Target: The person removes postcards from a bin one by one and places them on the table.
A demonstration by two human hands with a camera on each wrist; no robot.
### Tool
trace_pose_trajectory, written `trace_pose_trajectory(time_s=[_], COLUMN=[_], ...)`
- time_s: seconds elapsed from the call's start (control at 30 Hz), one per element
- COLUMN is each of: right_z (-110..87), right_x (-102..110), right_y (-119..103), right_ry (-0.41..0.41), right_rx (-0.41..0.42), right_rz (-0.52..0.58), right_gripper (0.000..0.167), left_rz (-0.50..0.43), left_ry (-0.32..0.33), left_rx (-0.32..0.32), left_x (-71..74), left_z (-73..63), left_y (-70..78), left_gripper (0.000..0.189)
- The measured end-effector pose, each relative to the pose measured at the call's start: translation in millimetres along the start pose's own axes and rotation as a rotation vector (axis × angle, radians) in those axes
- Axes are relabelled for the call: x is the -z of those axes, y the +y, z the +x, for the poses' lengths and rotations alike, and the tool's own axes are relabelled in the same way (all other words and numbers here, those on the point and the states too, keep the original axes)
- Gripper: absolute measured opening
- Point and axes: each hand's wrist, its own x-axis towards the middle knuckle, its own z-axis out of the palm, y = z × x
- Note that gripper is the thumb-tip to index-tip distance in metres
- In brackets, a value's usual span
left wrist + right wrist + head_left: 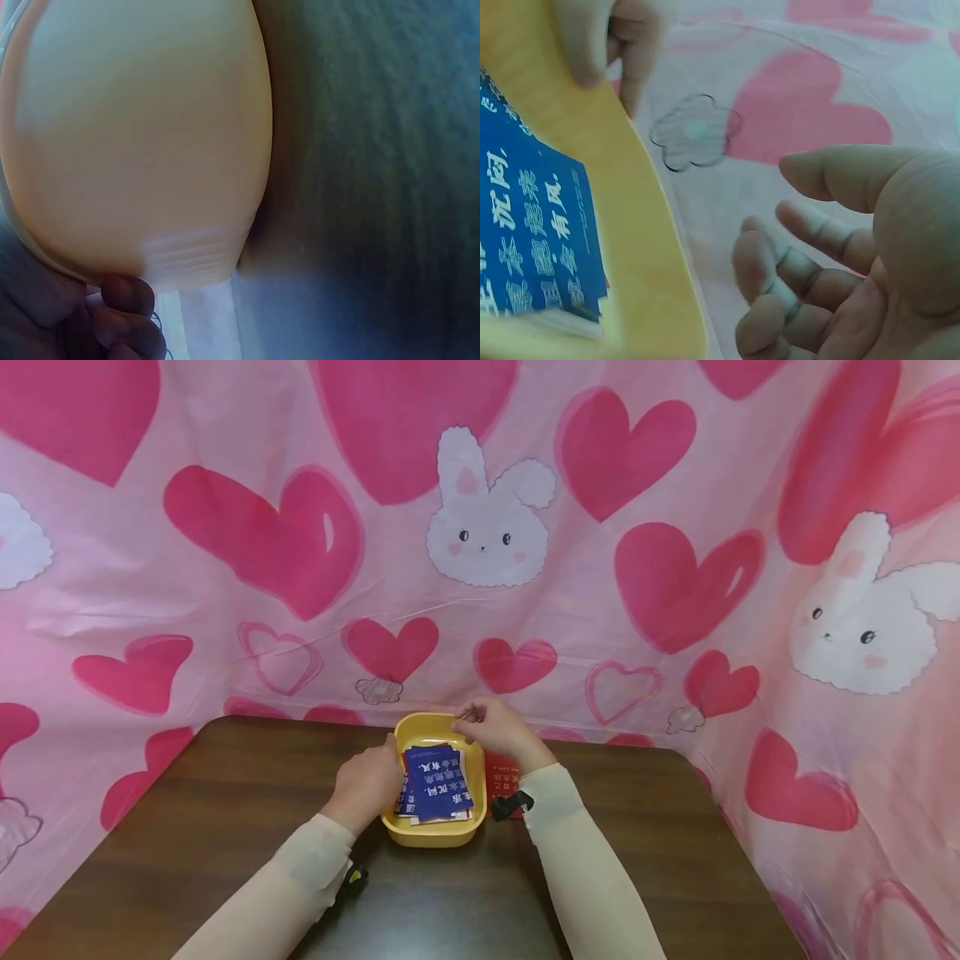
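Observation:
A yellow plastic basket (433,839) stands on the table with a loose stack of cards inside. On top lies a dark blue card (438,783) with white characters. My left hand (366,783) grips the basket's left rim. The left wrist view has the outer wall (142,135) up close, curled fingers (127,296) at its edge. My right hand (495,731) hovers by the far right corner of the basket. In the right wrist view this hand (832,262) holds nothing, thumb and loosely bent fingers apart, beside the yellow rim (656,255).
A red card (501,770) with pale print lies on the brown wooden table (622,843), just right of the basket and partly under the right wrist. Behind the table hangs a pink cloth (405,585) with hearts and rabbits. Dark straps sit at both wrists.

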Motion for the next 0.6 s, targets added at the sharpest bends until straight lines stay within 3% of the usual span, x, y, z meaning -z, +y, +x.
trace_pose_trajectory(time_s=[0.17,0.33,0.43,0.6], right_z=[16.3,31.0,35.0,33.4], right_x=[-20,-41,-50,-63], right_y=[-17,-27,-31,-33], right_ry=[-0.118,-0.254,-0.266,-0.202], right_rx=[-0.053,-0.096,-0.130,-0.168], right_rz=[-0.124,-0.352,-0.421,-0.526], right_gripper=[0.035,0.048,0.051,0.076], left_rz=[0.004,0.003,0.009,0.026], left_ry=[0.021,0.026,0.027,0.016], left_rx=[-0.020,-0.030,-0.034,-0.036], left_x=[-0.6,-0.4,-0.8,-1.2], left_z=[0.1,0.8,1.3,1.4], left_y=[-2.5,-3.5,-3.4,-3.0], left_gripper=[0.068,0.066,0.066,0.068])
